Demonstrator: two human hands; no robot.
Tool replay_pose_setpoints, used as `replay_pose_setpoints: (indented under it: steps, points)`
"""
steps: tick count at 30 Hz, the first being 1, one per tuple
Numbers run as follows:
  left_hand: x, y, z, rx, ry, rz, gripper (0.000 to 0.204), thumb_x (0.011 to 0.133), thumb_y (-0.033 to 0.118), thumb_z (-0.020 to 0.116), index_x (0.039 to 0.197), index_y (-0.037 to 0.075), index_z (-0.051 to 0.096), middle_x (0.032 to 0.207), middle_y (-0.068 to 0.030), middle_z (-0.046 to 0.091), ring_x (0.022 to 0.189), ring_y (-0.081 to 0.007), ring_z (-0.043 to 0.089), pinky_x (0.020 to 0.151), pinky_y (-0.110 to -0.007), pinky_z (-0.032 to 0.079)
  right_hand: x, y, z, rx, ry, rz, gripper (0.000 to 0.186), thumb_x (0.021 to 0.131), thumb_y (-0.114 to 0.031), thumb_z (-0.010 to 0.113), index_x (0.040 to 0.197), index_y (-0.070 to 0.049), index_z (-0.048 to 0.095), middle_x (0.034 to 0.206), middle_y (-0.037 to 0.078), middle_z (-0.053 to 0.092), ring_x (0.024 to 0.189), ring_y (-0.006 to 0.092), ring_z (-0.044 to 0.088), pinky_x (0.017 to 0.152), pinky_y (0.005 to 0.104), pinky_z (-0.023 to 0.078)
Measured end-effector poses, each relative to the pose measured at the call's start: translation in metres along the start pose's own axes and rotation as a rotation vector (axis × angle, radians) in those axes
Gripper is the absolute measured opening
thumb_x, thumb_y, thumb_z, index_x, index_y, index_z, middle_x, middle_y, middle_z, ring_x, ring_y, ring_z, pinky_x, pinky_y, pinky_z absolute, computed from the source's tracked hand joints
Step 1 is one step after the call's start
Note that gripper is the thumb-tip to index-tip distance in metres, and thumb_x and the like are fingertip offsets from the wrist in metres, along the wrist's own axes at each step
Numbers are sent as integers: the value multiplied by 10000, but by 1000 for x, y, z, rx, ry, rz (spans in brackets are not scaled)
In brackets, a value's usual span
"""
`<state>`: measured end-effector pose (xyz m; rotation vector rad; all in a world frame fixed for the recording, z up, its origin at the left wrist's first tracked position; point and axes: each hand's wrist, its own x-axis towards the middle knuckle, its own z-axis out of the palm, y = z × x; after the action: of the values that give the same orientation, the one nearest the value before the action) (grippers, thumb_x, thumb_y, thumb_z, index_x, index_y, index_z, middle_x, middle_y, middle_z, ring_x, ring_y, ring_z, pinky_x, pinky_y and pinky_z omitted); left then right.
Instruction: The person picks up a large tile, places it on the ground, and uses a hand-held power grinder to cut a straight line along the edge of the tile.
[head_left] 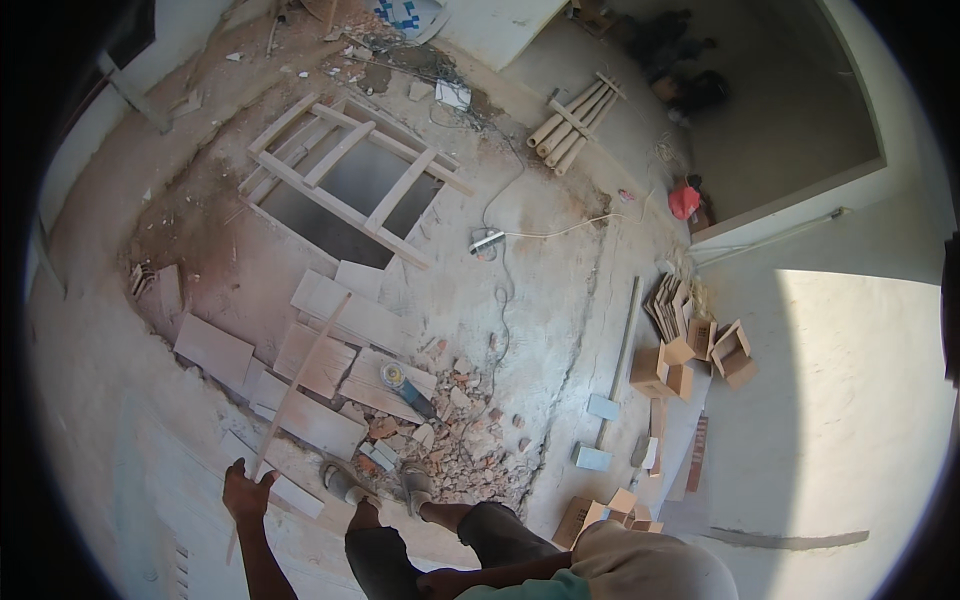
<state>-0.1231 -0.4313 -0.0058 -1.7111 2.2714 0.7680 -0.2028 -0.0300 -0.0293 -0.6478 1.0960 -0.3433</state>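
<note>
Knees and sandalled feet sit closest, and just beside them the left hand has its fingers clenched round the low end of a long wooden slat, light but whippy, slanting up over floor tiles; right hand unseen.

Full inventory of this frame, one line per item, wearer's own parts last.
wooden strip: 1, pale, long, upright-slanted, gripped at its lower part by the left hand
tiles: several, beige, lying flat at centre left
angle grinder: 1, teal disc guard, on the tiles
rubble: a pile, reddish and grey, in front of the feet
wooden frame: 1, pale, over a dark floor opening, upper left
rolled tubes: a bundle, tan, top centre
power strip: 1, white, cable trailing, centre
cardboard boxes: several, brown, right
red bag: 1, upper right
sandals: 2, grey, on the feet
left hand: 1, closed on the strip
right hand: not in view
</note>
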Motion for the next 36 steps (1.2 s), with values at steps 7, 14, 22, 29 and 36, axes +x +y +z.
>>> replay_pose_setpoints:
  steps: [7,14,22,29,36]
  points:
    - [9,4,-17,-5,6,4,796,567,392,852,1174,-35,563,1087,-214,605,990,-366,604,828,-433,497,-8,-17,-13,73,-76,30,379,817,-416,672,857,-39,660,847,107,657,825,245,629,730,362,475]
    - [16,17,-35,69,-35,19,770,647,506,773,1165,-29,579,1067,-215,624,974,-355,620,823,-430,501,4,-57,8,155,-251,0,350,813,-391,686,842,-43,663,828,98,656,806,231,630,719,353,475]
    - [39,7,-42,134,4,-80,707,708,474,751,1236,45,561,1096,-164,649,999,-292,637,855,-394,506,38,-37,-132,22,627,92,290,814,-294,674,946,-42,615,831,126,651,799,241,636,693,347,478]
    - [49,-11,-23,241,174,-74,689,687,473,758,1237,99,578,1014,-187,669,928,-302,661,824,-398,513,67,110,-299,-405,1118,354,378,787,-374,674,936,-34,603,869,178,659,857,338,636,752,432,476]
    - [49,-18,-11,43,265,13,638,723,335,745,1228,-4,553,998,-185,670,862,-252,656,812,-364,495,166,219,-366,-457,1107,406,623,775,-454,687,1189,-21,517,1044,219,635,998,364,611,844,447,469]
